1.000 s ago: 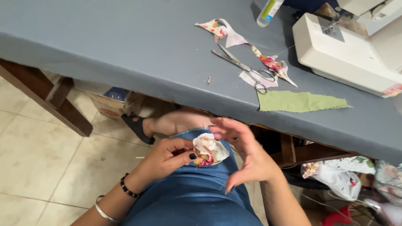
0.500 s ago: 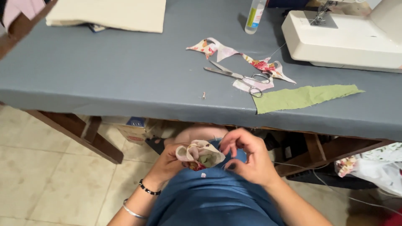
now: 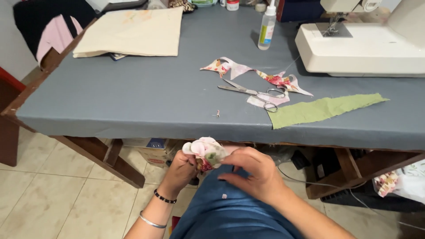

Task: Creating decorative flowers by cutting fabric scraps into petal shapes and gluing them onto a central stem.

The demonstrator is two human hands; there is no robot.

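Note:
A small gathered piece of floral fabric (image 3: 206, 152), pink and white with a green patch, sits between both hands over my lap, just below the table's front edge. My left hand (image 3: 180, 170) pinches it from the left, with a dark bead bracelet and a silver bangle on that wrist. My right hand (image 3: 252, 171) closes on it from the right, fingers curled toward the fabric. My legs in blue cloth (image 3: 230, 217) are under the hands.
The grey-covered table (image 3: 133, 102) holds scissors (image 3: 256, 93), floral scraps (image 3: 248, 73), a green fabric strip (image 3: 325, 109), a small pin (image 3: 217, 114), a plastic bottle (image 3: 266, 30), folded cream cloth (image 3: 133, 33) and a white sewing machine (image 3: 367, 44). Boxes and bags lie under the table.
The view has tilted up, showing more of the table. The hands have drawn closer together on the fabric piece, which is now bunched tighter and held nearer the table edge.

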